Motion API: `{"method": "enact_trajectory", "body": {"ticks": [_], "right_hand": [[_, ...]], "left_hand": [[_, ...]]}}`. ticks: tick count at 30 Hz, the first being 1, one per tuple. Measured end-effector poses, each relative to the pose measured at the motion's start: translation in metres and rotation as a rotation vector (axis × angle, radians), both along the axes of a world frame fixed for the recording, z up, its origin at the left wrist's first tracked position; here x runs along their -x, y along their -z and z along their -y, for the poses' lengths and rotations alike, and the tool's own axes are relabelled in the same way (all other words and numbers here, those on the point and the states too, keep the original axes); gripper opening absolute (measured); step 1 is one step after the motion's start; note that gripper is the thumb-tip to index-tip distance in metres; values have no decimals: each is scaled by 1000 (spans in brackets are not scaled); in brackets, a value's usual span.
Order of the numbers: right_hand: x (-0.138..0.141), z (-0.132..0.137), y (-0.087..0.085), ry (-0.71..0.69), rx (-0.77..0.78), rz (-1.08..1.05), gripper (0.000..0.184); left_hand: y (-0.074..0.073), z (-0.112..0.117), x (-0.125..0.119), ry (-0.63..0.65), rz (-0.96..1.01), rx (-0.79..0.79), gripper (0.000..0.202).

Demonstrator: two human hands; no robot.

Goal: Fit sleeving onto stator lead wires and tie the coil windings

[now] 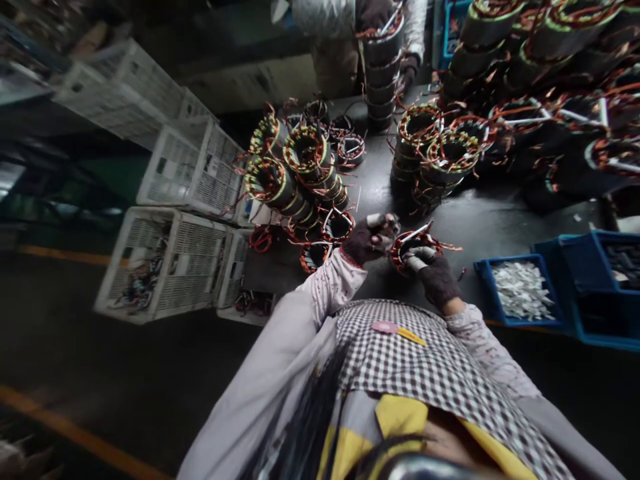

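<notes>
A motor stator (399, 257) with copper windings and a white sleeve across its top sits on the dark table in front of me. My right hand (434, 275), in a dark glove with pale covered fingertips, grips its near right rim. Just at the stator's left side is my left hand (369, 239), gloved the same way. Its fingers are curled together, and whatever they may pinch is too small to make out. Beside my left wrist lie smaller wound stators (338, 225) with white sleeves.
Stacked stators (307, 150) stand at left, with more stacks (453, 152) ahead and at right. Blue bins (523, 288) at right hold white pieces and dark parts. White plastic crates (193, 267) stand at left. Across the table, a co-worker's sleeve (415, 30) shows beside a tall stack.
</notes>
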State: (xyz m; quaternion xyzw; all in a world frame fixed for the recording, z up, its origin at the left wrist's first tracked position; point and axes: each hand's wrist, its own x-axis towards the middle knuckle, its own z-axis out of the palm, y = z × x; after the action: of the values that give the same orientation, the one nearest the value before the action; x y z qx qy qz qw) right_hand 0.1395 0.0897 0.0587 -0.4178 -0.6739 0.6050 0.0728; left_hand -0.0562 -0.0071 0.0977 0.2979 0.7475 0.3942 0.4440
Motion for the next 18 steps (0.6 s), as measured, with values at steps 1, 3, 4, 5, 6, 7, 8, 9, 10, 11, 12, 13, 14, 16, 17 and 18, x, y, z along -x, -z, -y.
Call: {"method": "enact_trajectory", "body": {"ticks": [1, 3, 4, 5, 6, 7, 8, 9, 10, 11, 12, 13, 14, 16, 17, 18], "right_hand": [[-2, 0, -2, 5, 16, -15, 38], [-8, -2, -10, 9, 27, -73, 41], [-11, -4, -16, -1, 1, -106, 42], [-15, -6, -23, -21, -47, -136, 43], [-19, -8, -30, -53, -110, -158, 42], [-22, -10, -36, -93, -173, -173, 41], [-24, -13, -43, -132, -226, -180, 40], [-26, -15, -49, -166, -262, -182, 39], [-27, -16, -55, -198, -278, -178, 38], [-28, -18, -60, -217, -284, -169, 38], [-30, -19, -65, -224, -286, -157, 38], [-32, -20, -69, -218, -292, -142, 38], [-36, -21, -72, -197, -302, -124, 37], [-51, -28, -73, -105, -323, -95, 37], [-62, -34, -70, -29, -330, -88, 38], [-76, -42, -65, 61, -333, -80, 39]], "left_hand": [[-3, 1, 0, -26, 66, -65, 42], [-5, 4, -8, -45, 256, -157, 40], [-4, 5, -16, -25, 356, -170, 44], [-2, 8, -26, 4, 442, -167, 49], [1, 10, -36, 29, 519, -165, 54], [5, 12, -46, 43, 588, -169, 58], [8, 14, -54, 39, 647, -183, 63], [10, 15, -62, 30, 696, -197, 66], [11, 15, -68, 20, 733, -206, 68], [11, 15, -73, 21, 765, -204, 70], [10, 14, -77, 24, 797, -198, 72], [8, 13, -80, 32, 829, -191, 73], [6, 11, -82, 42, 854, -186, 72], [3, 7, -83, 45, 835, -176, 64], [3, 5, -83, 10, 769, -175, 54], [3, 4, -81, -54, 664, -176, 43]]}}
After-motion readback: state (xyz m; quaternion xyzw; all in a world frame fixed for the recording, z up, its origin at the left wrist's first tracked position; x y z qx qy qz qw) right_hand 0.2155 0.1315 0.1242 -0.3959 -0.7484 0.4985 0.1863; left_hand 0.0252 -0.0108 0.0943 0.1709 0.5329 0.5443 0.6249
